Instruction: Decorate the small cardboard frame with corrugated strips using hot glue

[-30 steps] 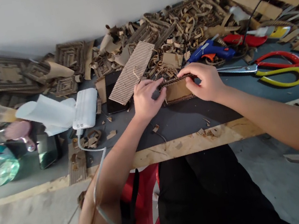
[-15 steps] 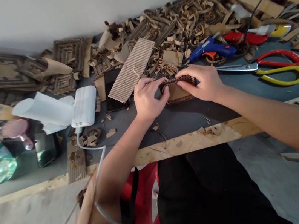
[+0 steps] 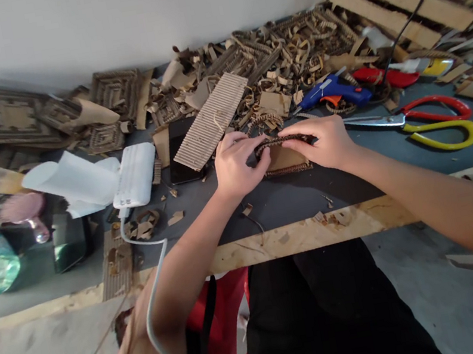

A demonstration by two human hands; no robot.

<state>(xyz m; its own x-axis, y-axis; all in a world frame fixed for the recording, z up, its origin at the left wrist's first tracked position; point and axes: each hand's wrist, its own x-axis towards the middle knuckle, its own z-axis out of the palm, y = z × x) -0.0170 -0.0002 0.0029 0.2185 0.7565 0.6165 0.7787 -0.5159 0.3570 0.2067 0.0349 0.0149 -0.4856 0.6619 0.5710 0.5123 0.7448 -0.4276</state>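
A small brown cardboard piece (image 3: 284,158) with a corrugated strip along its top edge lies on the dark table (image 3: 294,197). My left hand (image 3: 237,166) presses its fingers on the strip's left end. My right hand (image 3: 325,141) pinches the strip from the right, fingers curled over it. Both hands are closed on the piece, and part of it is hidden under them.
Red-and-yellow scissors (image 3: 430,119) and a blue glue gun (image 3: 333,91) lie to the right. A ribbed cardboard sheet (image 3: 211,122), a black phone (image 3: 180,150) and a white power bank (image 3: 135,174) with cable sit left. Cardboard scraps (image 3: 287,47) pile up behind. A wooden table edge (image 3: 275,243) runs in front.
Both hands and the cardboard piece have stayed together; fingers shifted slightly along the strip. The camera tilted a little, moving the scene lower in view.
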